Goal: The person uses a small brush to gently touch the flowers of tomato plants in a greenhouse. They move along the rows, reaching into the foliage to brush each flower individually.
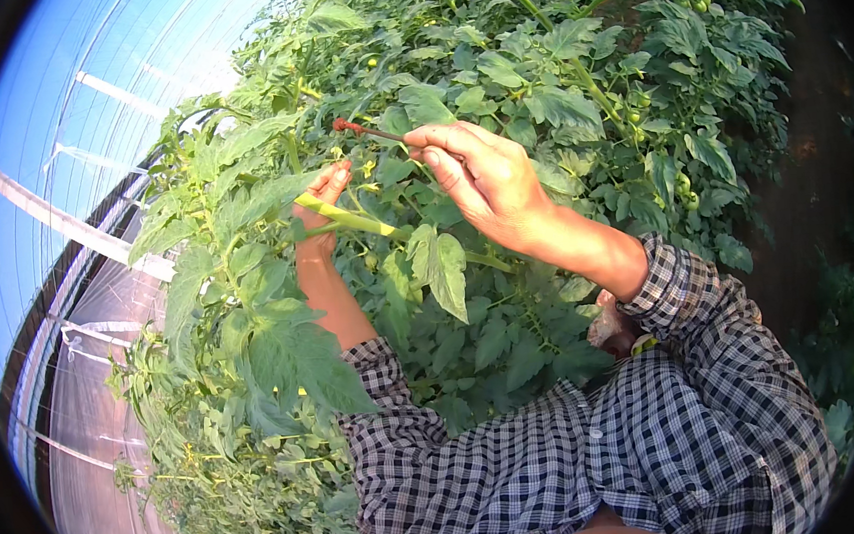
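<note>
My right hand [492, 183] grips a thin stick-like tool [380, 131] between thumb and fingers; its red-coated tip points left, above small yellow tomato flowers [368, 169]. My left hand [323, 192] is behind a thick green tomato stem [352, 219], its fingertips bent together close beneath a small flower or bud [337, 153]. Whether these fingertips pinch the flower's stalk cannot be told. A large tomato leaf [446, 269] hangs from the stem between my forearms.
Dense tomato plants [492, 329] surround both arms. Green tomatoes [684, 190] hang at the right. Greenhouse plastic sheeting [98, 443] and a pale frame bar [70, 220] stand at the left. A partly hidden container [608, 324] is near my right sleeve.
</note>
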Demonstrator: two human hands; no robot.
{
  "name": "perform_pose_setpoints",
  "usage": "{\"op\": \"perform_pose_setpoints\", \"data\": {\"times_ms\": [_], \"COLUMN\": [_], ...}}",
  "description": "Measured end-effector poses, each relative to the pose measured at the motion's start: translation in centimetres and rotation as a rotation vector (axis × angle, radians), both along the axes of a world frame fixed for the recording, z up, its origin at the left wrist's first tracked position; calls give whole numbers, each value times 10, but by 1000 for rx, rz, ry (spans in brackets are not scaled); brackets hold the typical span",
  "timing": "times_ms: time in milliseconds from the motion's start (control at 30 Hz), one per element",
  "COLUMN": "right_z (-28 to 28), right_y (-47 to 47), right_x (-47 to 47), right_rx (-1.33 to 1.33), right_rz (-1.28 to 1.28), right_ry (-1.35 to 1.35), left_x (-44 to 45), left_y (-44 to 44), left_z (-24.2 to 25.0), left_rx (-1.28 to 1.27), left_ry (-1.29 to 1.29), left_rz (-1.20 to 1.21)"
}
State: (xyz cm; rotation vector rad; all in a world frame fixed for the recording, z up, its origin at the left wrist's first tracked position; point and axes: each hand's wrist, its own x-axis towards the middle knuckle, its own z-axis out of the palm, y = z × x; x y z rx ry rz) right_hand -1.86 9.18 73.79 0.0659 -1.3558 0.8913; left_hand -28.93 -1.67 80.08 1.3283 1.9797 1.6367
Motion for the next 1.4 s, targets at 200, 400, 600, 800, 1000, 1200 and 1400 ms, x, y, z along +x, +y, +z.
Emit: {"op": "perform_pose_setpoints", "data": {"times_ms": [200,400,600,800,1000,1200,1400], "right_z": [-6,-26,-36,-41,-38,-32,-26], "right_y": [-34,-19,-16,-43,-48,-33,31], "right_x": [56,92,108,103,107,119,137], "right_rx": [-266,-337,-408,-344,-307,-199,-187], "right_rz": [335,209,114,3,-56,-193,-216], "right_ry": [-5,116,197,112,89,97,145], "left_x": [-7,118,185,207,185,170,212], "left_y": [-83,-108,-82,-75,-72,-31,5], "left_z": [-41,-83,-14,-11,-57,-65,-26], "left_rx": [321,647,832,607,651,590,548], "left_ry": [8,264,902,1044,706,532,742], "left_rz": [481,536,304,-72,-80,-167,-46]}}
